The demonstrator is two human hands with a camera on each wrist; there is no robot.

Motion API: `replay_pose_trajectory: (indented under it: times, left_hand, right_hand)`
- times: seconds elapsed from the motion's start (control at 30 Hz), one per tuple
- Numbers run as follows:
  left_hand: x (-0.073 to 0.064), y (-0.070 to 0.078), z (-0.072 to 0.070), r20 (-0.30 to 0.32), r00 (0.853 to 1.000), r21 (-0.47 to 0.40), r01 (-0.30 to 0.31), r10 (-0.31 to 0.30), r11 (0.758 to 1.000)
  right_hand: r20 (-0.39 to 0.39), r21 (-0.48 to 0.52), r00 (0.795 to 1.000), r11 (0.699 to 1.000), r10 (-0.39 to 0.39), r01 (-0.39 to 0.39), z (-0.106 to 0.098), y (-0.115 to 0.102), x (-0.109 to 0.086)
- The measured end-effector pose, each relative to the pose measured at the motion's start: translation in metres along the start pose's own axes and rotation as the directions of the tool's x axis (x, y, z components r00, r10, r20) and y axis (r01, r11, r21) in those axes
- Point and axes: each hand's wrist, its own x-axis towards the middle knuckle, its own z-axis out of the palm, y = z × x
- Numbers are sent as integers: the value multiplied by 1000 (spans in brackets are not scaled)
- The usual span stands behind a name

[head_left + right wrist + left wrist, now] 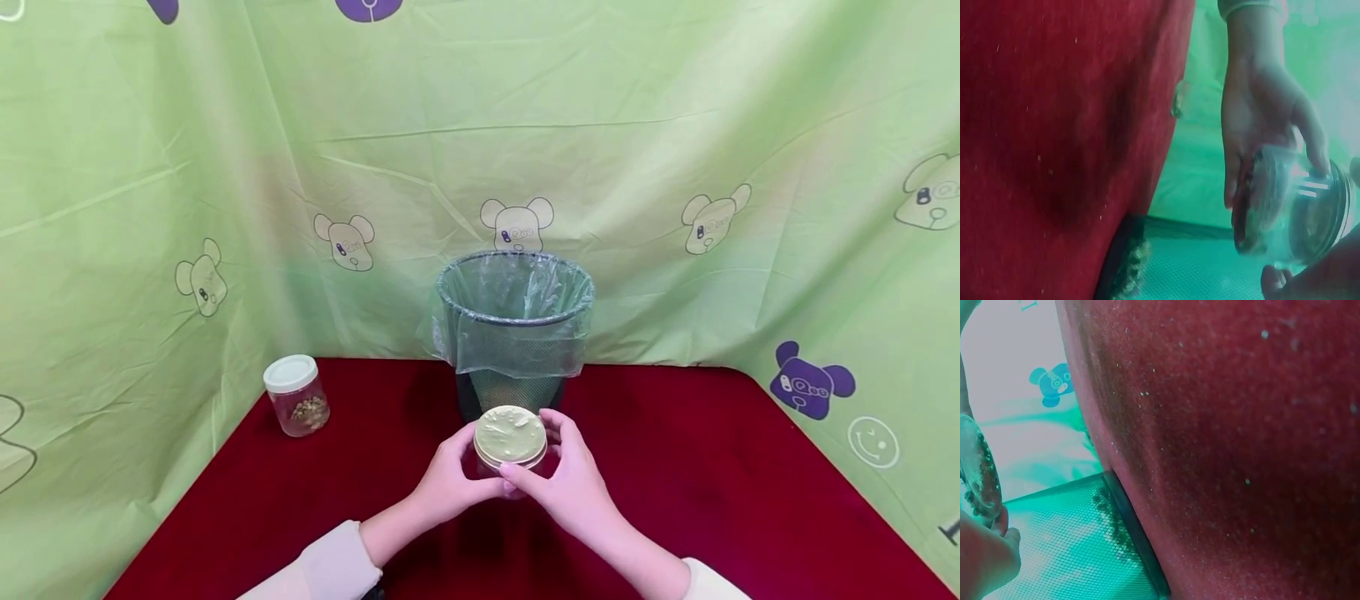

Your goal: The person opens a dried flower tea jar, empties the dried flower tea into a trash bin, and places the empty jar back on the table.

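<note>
Both hands hold a clear jar [1282, 209] above the table, in front of a mesh bin. Its round top [512, 434] is pale yellow with a crinkled surface and faces up in the head view. My left hand [455, 479] grips the jar's left side, thumb across the near side. From the right, my right hand [573, 483] curls round it, its thumb near the rim. Dark bits show near the jar's base in the right wrist view, where the left hand [1266, 106] reaches along its wall. In the left wrist view only part of the jar [980, 472] appears.
The black mesh bin [517, 387] with a clear plastic liner [517, 354] stands just beyond the hands. A white-lidded jar [297, 396] with brownish bits sits at the table's left edge. Red cloth [675, 467] covers the table; green printed curtains [615, 150] surround it.
</note>
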Motion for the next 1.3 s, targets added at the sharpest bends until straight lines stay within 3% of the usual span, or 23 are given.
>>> replay_pose_trajectory:
  times: [0.37,0.6,0.77,0.83,0.9,0.97,1.03,1.3]
  left_hand:
    - [-1,4,2,-39,999,63,3,-1,998]
    - [-2,40,-3,-31,1000,51,7,-6,999]
    - [-3,17,-1,-15,1000,33,8,-8,999]
    - [-3,16,-2,-8,1000,32,23,-23,999]
    - [-3,28,-4,2,999,27,43,-43,999]
    - [-3,36,-6,17,998,12,58,-58,998]
    - [-2,35,-6,34,997,-14,67,-67,998]
    - [-3,3,-4,85,996,-92,44,-36,995]
  right_hand:
    - [-49,-56,999,998,15,-18,9,3,-1]
    - [-32,-36,999,999,13,-14,9,6,0]
    - [26,10,1000,1000,6,-6,6,11,4]
    - [62,37,998,999,-1,-1,3,13,6]
    - [101,61,995,998,-28,22,0,15,9]
    - [145,80,988,996,-53,42,-4,18,12]
    - [192,101,977,992,-94,76,-8,20,16]
    - [359,203,911,969,-205,138,-22,28,31]
